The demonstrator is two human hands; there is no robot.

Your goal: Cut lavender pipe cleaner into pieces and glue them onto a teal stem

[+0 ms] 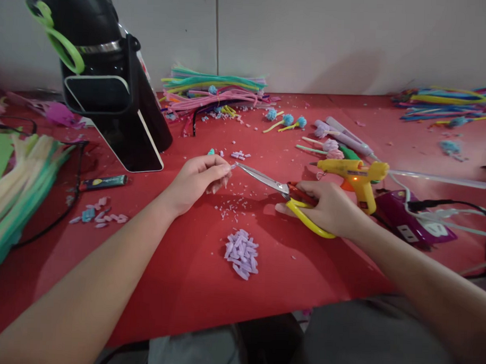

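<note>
My left hand (203, 181) pinches a small lilac piece (233, 166) of pipe cleaner, its end just showing past the fingertips. In my right hand (325, 206) are scissors (265, 178) with yellow and red handles. Their blade tips point left and reach the lilac piece; the blades look closed or nearly so. Tiny lilac clippings (234, 207) lie scattered on the red tabletop beneath. Nearer to me sits a pile of cut lilac pieces (241, 253). A few more short lilac pieces (239, 155) rest just beyond my left fingertips.
A yellow glue gun (353, 172) with a lit light lies beside my right hand, near a purple power strip (415, 217) with cables. A black bottle with a phone (113, 124) stands back left. Pipe cleaner bundles (214, 88) lie along the wall; others (23, 179) are far left.
</note>
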